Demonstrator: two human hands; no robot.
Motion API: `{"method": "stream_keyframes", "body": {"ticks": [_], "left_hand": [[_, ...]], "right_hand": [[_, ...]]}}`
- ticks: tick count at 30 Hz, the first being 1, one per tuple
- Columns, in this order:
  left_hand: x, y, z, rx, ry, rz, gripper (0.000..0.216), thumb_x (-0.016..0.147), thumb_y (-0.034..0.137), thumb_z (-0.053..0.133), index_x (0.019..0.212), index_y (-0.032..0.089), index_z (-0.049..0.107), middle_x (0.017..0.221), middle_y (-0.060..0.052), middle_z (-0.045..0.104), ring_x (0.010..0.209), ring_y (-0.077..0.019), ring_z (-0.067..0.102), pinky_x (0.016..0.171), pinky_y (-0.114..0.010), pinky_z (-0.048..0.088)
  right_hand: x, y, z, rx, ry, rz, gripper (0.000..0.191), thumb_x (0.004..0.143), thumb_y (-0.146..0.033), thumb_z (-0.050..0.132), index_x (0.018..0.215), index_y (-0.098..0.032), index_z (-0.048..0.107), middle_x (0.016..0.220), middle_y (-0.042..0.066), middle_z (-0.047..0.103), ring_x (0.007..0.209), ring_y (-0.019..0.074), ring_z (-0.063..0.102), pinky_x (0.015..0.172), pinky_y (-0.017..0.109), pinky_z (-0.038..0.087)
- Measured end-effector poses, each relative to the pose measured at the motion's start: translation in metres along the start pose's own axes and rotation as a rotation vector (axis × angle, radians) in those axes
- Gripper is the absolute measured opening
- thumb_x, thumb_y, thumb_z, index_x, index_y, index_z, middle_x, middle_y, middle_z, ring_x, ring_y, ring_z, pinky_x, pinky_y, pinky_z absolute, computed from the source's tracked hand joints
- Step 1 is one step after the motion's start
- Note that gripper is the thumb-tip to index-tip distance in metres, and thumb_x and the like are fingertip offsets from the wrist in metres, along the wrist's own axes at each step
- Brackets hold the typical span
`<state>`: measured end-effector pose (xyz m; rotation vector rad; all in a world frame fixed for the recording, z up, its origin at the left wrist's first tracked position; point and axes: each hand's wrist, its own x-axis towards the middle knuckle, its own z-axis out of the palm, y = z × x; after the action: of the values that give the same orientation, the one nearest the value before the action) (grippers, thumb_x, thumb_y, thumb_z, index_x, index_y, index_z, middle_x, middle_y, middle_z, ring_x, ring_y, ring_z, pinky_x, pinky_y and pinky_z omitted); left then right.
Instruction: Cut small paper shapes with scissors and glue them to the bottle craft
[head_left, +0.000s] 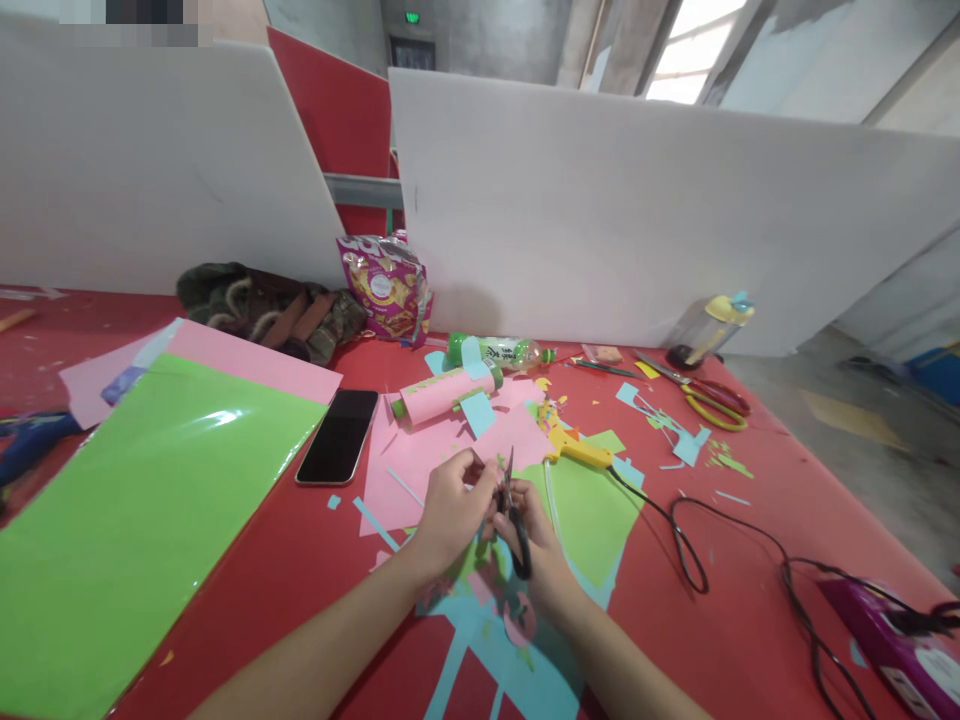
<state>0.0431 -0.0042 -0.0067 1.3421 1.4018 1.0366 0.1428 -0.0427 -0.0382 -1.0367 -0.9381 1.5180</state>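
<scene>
My right hand [534,530] is closed round the black handles of a small pair of scissors [519,535], whose blades point up and away from me. Close against it, my left hand [457,505] has thumb and fingers pinched together near the blades. What sits in that pinch is too small to make out. Below both hands lie pink, green and light blue paper scraps [517,620]. Just beyond them is a pink paper sheet [390,470], with a pink paper roll [442,395] at its far edge. A yellow glue gun [577,448] rests right of my hands.
A black phone [339,437] and a packaged stack of green paper [172,480] lie left. Behind are a green-labelled bottle [502,352], a snack bag [386,290] and a white partition [600,220]. Larger scissors [705,395], a black cord [675,525] and a purple box [892,640] occupy the right.
</scene>
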Motion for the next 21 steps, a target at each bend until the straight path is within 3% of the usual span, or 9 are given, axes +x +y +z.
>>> {"method": "stream_keyframes", "body": {"ticks": [21], "left_hand": [[-0.0025,-0.0042,0.0055,-0.079,0.029,-0.08,0.027,0.071,0.033,0.047,0.052,0.017,0.037,0.047,0.005,0.042,0.047,-0.0084,0.041,0.048,-0.021,0.034]], "right_hand": [[-0.0008,0.0037,0.0009,0.021,0.063,0.02,0.029,0.066,-0.037,0.063,0.083,-0.021,0.046,0.063,-0.006,0.045,0.05,0.0071,0.047,0.046,0.019,0.04]]}}
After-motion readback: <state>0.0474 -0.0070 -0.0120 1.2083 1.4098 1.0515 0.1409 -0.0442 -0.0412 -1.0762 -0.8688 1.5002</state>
